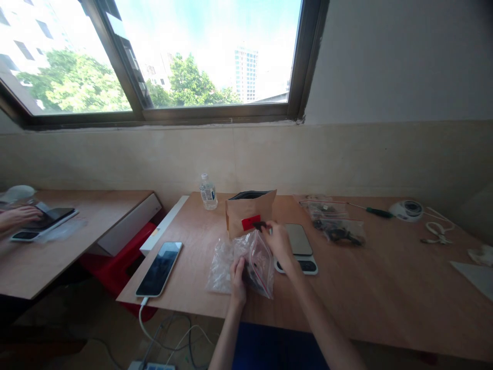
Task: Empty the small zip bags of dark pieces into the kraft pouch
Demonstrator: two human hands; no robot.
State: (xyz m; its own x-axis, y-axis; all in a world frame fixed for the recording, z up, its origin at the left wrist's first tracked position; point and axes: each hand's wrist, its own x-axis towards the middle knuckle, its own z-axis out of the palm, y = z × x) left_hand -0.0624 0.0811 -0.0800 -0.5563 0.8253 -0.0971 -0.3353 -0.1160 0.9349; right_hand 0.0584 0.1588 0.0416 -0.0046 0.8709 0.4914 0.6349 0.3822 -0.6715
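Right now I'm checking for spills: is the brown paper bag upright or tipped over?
Upright. The brown paper bag stands on the table, its open dark mouth facing up.

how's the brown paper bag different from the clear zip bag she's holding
The brown paper bag is opaque and stands upright on the table with no hand on it. The clear zip bag is see-through and crumpled, gripped by the left hand with the right hand at its top. Both carry red: a label on one, a seal strip on the other.

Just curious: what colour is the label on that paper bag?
Red, on the brown paper bag behind the right hand; seen in the head view.
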